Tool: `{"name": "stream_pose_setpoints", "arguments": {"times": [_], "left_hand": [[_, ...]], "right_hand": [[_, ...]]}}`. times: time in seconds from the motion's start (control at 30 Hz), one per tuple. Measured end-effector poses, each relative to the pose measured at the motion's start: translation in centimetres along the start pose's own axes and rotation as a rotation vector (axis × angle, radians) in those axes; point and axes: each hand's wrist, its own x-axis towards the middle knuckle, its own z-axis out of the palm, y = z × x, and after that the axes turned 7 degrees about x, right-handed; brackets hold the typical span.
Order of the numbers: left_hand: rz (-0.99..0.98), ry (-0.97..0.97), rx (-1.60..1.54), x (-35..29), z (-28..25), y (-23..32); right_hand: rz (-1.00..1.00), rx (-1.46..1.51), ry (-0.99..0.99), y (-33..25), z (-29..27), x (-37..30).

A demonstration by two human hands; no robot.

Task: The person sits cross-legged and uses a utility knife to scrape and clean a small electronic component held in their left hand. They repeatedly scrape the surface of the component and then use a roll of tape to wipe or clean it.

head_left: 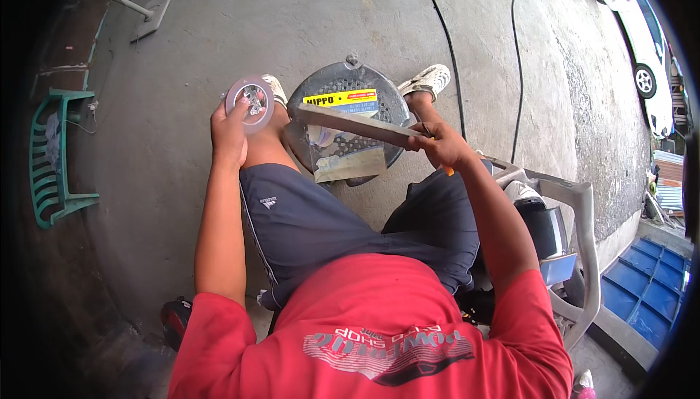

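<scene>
Above the concrete floor (350,16), a clear tape roll (255,128) is held by the left hand (228,133), and, over a plastic packet (332,98) on a black round stool (337,74), a flat grey bar (357,124) is gripped by the right hand (443,146).

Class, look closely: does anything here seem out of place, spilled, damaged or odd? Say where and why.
Mildly: two thin black cables trail across the grey concrete floor, one passing close beside the white perforated clog on the person's right foot, where it might catch a step. I see no spill or plain damage.
</scene>
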Motion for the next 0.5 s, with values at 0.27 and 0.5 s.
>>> {"name": "stream_pose_setpoints", "arguments": {"times": [0.27, 0.5], "left_hand": [[-0.016, -0.007, -0.181, -4.2, 3.0, 0.7], [-0.04, 0.0, -0.127, -5.2, 1.1, 1.0]], "right_hand": [[0.244, 0.523, -0.045, 2.0, -4.3, 1.5], [0.102, 0.474, 0.028, 4.3, -1.7, 3.6]]}}
